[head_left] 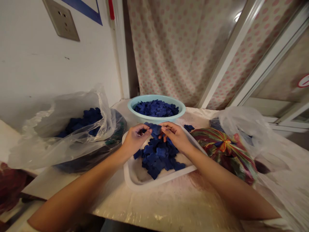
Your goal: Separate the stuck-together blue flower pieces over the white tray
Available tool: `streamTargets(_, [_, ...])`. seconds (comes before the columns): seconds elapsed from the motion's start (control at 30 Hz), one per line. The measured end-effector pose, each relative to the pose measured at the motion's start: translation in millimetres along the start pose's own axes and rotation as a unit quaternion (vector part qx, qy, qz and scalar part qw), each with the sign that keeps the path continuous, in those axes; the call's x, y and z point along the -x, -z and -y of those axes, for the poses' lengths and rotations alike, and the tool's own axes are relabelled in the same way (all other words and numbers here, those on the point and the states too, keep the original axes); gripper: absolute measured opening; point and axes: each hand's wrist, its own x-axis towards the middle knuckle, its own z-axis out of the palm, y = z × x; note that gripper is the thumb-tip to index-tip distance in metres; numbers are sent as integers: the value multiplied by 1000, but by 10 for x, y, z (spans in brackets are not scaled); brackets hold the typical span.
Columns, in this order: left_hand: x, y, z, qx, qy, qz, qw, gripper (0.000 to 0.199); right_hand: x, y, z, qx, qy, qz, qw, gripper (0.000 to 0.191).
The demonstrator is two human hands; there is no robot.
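Between both hands, above the far part of a white tray point(135, 185), is a blue flower-shaped fabric piece point(154, 129). My left hand point(135, 137) pinches its left edge between thumb and fingers. On the opposite edge, my right hand point(175, 135) grips the same piece with thumb and forefinger. Below them in the tray lies a loose heap of similar blue pieces point(159, 158), some overlapping. Just behind the hands stands a light-blue basin point(131, 108), filled with more blue pieces point(156, 108).
An opened clear plastic bag point(106, 112) with blue pieces stands at left. On the right are a tied multicoloured bag point(224, 146) and another clear bag point(243, 124). One small blue piece point(189, 128) lies beside the tray. A dotted curtain point(178, 48) hangs behind the table.
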Motion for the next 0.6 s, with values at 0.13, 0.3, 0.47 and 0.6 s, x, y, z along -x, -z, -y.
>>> streamTargets(0.13, [9,-8,-36,-3,1,10,1000,19,-3,0,-16,0,-7,6,1000,29])
streamTargets(0.3, [49,8,-108,-49,-14,-53,997,15,4,16,-51,34,11,-21,999,28])
streamTargets(0.47, [108,21,-217,-67,-119,-57,989,18,54,8,-11,175,113,-62,976,19])
streamTargets(0.6, [122,-6,-221,-71,-140,-1,988,12,85,-18,43,246,161,-55,954,16])
